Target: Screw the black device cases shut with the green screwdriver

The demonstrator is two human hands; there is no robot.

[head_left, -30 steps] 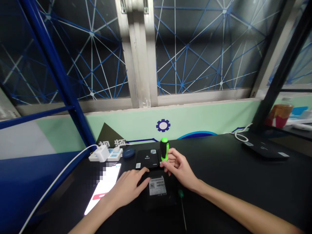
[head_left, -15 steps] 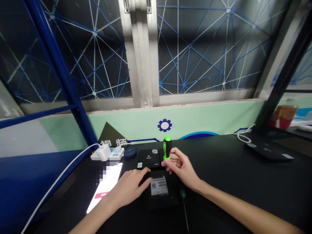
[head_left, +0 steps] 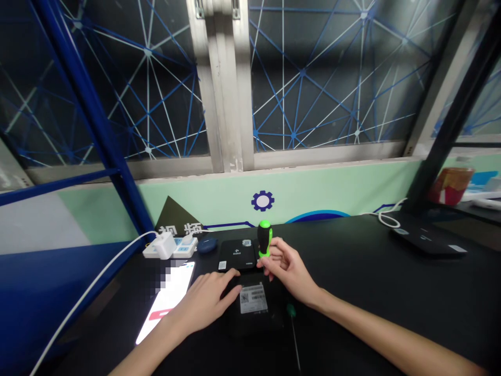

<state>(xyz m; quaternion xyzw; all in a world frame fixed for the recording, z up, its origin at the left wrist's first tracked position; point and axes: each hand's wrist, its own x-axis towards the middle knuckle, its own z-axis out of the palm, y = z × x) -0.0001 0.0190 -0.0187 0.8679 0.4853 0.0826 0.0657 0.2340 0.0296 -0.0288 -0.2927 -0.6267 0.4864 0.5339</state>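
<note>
My right hand [head_left: 288, 269] pinches a black and green screwdriver [head_left: 264, 239] low on its handle. The handle stands nearly upright over the far right part of a flat black device [head_left: 256, 321] with a white label [head_left: 253, 298]. The shaft is mostly hidden by my fingers, so I cannot tell whether the tip touches a screw. My left hand [head_left: 211, 295] rests on the device's left side, fingers stretched and thumb apart. A second screwdriver [head_left: 291, 310], dark green at its handle, lies beside the device on the right. Behind sits another black box [head_left: 237, 254] with small stickers.
A phone with a lit screen [head_left: 166, 303] lies under my left forearm's side. Beyond it are a white power strip [head_left: 185, 246] with a plugged-in charger [head_left: 165, 245] and a dark blue case [head_left: 207, 245]. Another black device [head_left: 426, 240] and white cable [head_left: 388, 221] lie at the right.
The screwdriver handle has turned in my right hand, its green stripe now facing right. My left hand stays in place on the device. The whole view has shifted slightly.
</note>
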